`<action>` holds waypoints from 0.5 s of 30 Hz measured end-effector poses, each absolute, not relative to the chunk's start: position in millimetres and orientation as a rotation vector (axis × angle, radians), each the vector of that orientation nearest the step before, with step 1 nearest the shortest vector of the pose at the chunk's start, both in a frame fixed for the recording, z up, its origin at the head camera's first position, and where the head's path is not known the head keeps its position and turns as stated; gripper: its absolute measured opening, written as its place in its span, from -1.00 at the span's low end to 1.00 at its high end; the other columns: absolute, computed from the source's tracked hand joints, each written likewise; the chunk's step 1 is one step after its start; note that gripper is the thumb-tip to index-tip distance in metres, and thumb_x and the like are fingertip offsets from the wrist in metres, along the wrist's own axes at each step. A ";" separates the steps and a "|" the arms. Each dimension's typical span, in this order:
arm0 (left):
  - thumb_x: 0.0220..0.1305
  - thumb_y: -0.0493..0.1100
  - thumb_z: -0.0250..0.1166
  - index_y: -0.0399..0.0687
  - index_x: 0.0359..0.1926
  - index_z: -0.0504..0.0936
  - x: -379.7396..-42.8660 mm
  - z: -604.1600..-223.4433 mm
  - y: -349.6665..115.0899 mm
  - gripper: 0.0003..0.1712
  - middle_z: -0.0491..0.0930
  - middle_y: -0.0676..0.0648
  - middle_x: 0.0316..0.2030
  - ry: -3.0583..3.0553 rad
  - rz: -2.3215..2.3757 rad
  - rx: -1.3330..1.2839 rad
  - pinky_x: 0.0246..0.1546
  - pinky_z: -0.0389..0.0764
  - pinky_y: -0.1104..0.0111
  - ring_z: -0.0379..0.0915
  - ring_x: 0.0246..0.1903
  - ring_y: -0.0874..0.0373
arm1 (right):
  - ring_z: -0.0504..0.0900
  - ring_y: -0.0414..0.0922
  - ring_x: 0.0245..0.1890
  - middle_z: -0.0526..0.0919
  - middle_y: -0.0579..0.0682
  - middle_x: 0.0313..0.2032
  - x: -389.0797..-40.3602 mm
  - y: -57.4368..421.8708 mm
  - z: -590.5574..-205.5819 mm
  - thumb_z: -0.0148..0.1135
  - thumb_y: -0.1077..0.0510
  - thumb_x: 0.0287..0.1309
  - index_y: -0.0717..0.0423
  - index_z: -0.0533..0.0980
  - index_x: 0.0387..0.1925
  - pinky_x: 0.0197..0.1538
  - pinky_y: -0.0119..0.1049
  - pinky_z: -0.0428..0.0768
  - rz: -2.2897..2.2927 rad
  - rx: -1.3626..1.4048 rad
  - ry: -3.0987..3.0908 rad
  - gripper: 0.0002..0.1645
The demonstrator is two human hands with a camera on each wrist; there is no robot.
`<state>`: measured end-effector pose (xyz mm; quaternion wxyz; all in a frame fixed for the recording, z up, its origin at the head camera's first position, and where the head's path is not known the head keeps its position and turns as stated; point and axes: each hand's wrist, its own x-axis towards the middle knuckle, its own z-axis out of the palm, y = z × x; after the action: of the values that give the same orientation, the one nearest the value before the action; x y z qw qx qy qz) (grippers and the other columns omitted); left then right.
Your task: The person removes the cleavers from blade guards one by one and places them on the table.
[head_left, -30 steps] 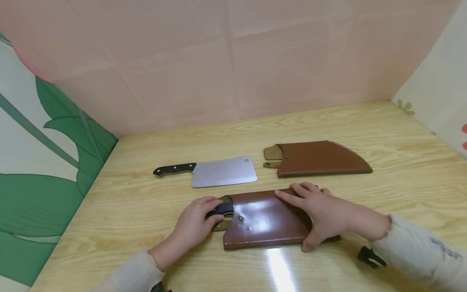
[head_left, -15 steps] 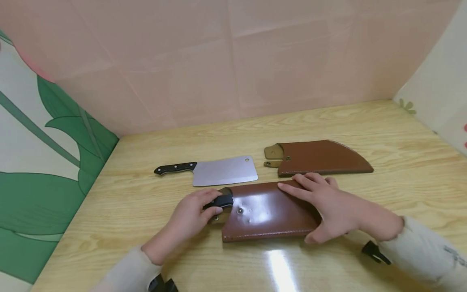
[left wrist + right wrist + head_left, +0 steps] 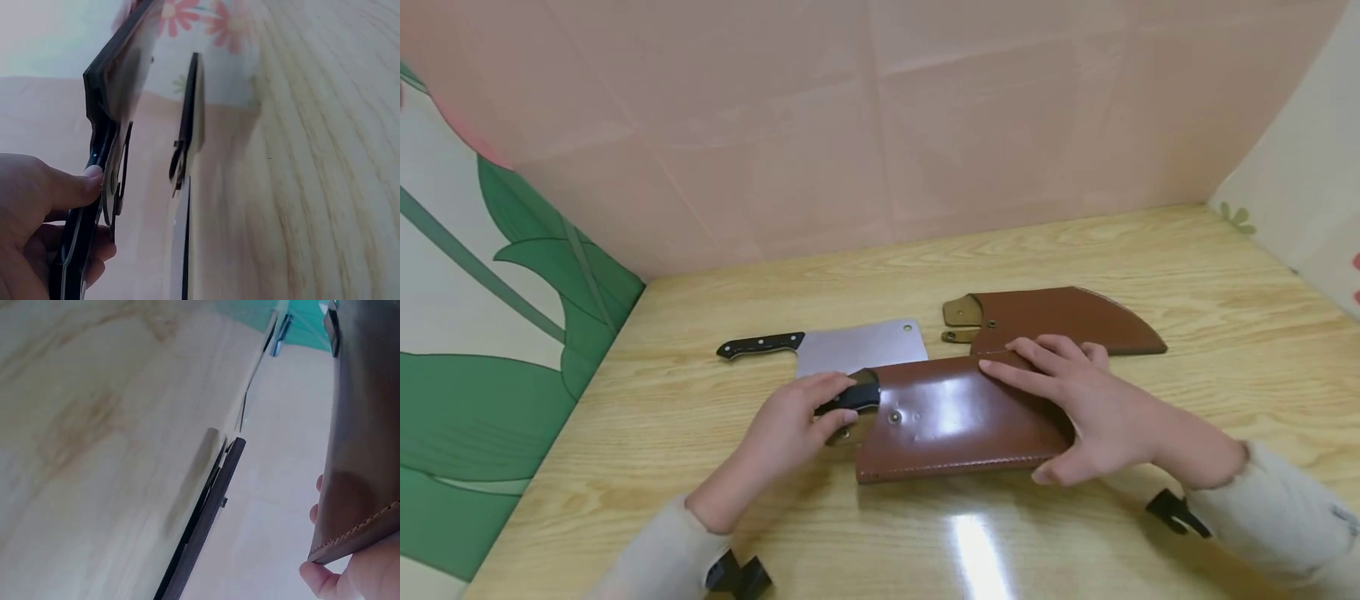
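Observation:
My left hand [image 3: 782,421] pinches the black handle [image 3: 863,395] of a knife whose blade is hidden inside a glossy brown leather sheath [image 3: 955,417]. The right hand [image 3: 1101,408] spans the sheath's right end, thumb at the near edge and fingers at the far edge. Both wrist views show this sheath [image 3: 369,425] raised off the table. Behind it lies a cleaver [image 3: 850,348] with a black riveted handle, its lower blade partly covered by the raised sheath. A second brown sheath [image 3: 1060,321] with a curved tip lies at back right, its straps unfastened.
The light wood-grain table [image 3: 625,467] meets a pink cloth backdrop [image 3: 880,133] behind. A green leaf-patterned panel [image 3: 475,400] borders the left, and a pale flowered wall [image 3: 1300,192] the right. Black wrist-camera mounts [image 3: 1176,512] hang by the sleeves.
Both hands have lifted the sheathed knife and moved it a little away from the person, so it now overlaps the cleaver's blade in the head view. The cleaver and second sheath stay put.

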<state>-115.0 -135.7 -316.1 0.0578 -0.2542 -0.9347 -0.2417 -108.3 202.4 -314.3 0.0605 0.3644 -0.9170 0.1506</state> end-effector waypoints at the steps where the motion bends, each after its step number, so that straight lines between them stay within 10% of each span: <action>1: 0.13 -0.13 0.33 -0.05 -0.05 0.62 -115.0 -315.4 -135.4 -0.67 0.61 -0.04 -0.03 -2.833 -0.729 -0.773 0.01 0.52 0.13 0.52 -0.03 0.01 | 0.11 0.20 0.20 0.24 0.31 0.26 -108.1 202.4 -314.0 0.46 -0.34 -0.59 -0.30 0.14 0.37 -0.19 -0.01 0.11 0.457 1.103 -2.771 0.30; 15: 0.13 -0.15 0.33 -0.06 -0.06 0.63 -111.5 -313.6 -134.8 -0.69 0.60 -0.05 -0.03 -2.865 -0.767 -0.743 0.03 0.51 0.13 0.51 -0.02 0.02 | 0.14 0.17 0.19 0.26 0.29 0.25 -105.0 201.5 -313.6 0.45 -0.35 -0.57 -0.30 0.16 0.36 -0.21 -0.03 0.12 0.445 1.059 -2.768 0.28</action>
<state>-111.5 -134.8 -313.6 0.0418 -0.2427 -0.9362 -0.2506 -105.0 201.5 -313.6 0.0723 0.3526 -0.9211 0.1483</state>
